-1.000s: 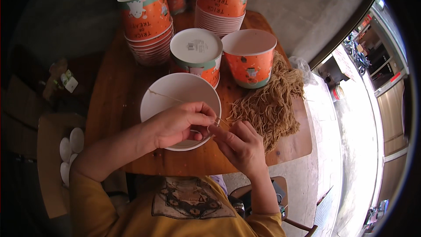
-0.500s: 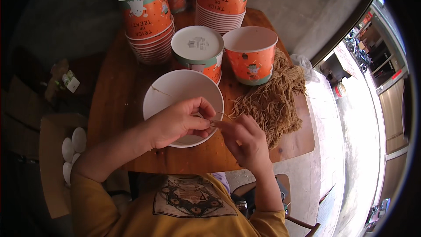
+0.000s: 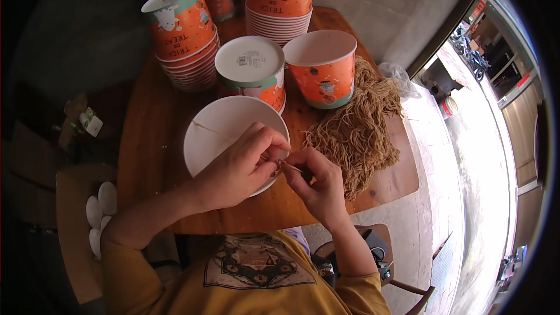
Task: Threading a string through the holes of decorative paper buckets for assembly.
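Note:
A white-lined paper bucket [image 3: 201, 146] stands mouth up on the wooden table in front of me. A thin tan cord [image 3: 211, 130] runs from the left side of its rim across the inside toward my fingers. My left hand [image 3: 242, 166] reaches over the bucket, its fingertips pinching the cord near the right rim. Right beside it, my right hand [image 3: 318, 184] pinches the cord too, and a short end shows between its fingers. The fingertips of both hands nearly meet, so the exact shape of the cord there is hidden.
A tangled heap of tan cords [image 3: 361, 134] lies at the right. Behind are an upright orange bucket [image 3: 324, 76], an upturned bucket [image 3: 251, 61] and tall bucket stacks [image 3: 181, 35]. A cardboard box [image 3: 76, 227] with white round pieces sits left of the table [image 3: 151, 134].
The view has shifted slightly. My fingers have drawn closer together at the bucket's right rim, and my right hand has turned, with a cord end now sticking out of it.

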The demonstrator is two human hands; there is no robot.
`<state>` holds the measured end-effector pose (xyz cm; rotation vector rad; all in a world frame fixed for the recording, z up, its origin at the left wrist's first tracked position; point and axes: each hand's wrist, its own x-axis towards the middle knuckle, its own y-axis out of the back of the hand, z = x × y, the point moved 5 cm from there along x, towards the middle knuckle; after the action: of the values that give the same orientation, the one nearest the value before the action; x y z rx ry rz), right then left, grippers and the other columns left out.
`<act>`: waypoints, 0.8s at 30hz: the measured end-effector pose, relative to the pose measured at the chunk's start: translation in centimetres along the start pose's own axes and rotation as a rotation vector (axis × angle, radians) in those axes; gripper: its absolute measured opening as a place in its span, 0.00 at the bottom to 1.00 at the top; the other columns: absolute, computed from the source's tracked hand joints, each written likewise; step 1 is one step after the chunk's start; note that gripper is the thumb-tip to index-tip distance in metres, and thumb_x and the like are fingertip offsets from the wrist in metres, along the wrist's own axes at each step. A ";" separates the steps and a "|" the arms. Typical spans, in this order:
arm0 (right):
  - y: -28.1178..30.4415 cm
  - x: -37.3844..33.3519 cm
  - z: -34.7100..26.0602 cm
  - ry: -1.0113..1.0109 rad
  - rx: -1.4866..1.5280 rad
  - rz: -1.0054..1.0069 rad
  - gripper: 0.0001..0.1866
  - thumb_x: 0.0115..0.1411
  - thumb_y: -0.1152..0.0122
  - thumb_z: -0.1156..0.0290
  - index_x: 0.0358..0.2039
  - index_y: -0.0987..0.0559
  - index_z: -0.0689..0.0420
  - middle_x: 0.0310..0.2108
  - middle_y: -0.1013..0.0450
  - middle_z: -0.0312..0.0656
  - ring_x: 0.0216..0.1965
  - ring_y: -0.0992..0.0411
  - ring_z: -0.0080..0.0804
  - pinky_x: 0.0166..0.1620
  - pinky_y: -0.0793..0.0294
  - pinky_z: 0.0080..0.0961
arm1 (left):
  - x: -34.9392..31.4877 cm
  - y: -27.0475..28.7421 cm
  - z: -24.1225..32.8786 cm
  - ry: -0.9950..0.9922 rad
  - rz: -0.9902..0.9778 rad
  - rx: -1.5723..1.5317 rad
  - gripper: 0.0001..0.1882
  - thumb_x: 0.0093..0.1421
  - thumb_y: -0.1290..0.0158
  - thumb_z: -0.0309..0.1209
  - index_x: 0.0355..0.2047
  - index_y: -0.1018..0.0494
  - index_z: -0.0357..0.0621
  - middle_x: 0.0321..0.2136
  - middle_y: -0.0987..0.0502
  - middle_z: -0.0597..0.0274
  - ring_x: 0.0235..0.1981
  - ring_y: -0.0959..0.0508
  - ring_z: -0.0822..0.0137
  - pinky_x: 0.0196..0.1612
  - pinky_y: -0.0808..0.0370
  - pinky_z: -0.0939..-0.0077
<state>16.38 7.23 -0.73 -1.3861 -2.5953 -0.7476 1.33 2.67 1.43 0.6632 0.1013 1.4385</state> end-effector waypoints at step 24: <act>-0.7 -1.2 -1.4 0.376 -0.423 0.123 0.12 0.50 0.32 0.76 0.34 0.24 0.53 0.26 0.30 0.35 0.25 0.30 0.33 0.27 0.28 0.29 | -1.0 -0.1 -0.1 0.162 0.100 0.006 0.08 0.57 0.44 0.21 0.34 0.33 0.39 0.29 0.26 0.55 0.31 0.23 0.58 0.32 0.26 0.67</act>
<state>16.33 5.39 -0.15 -1.3205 -2.1208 -1.4389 1.18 1.73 0.95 0.5623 0.2012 1.5879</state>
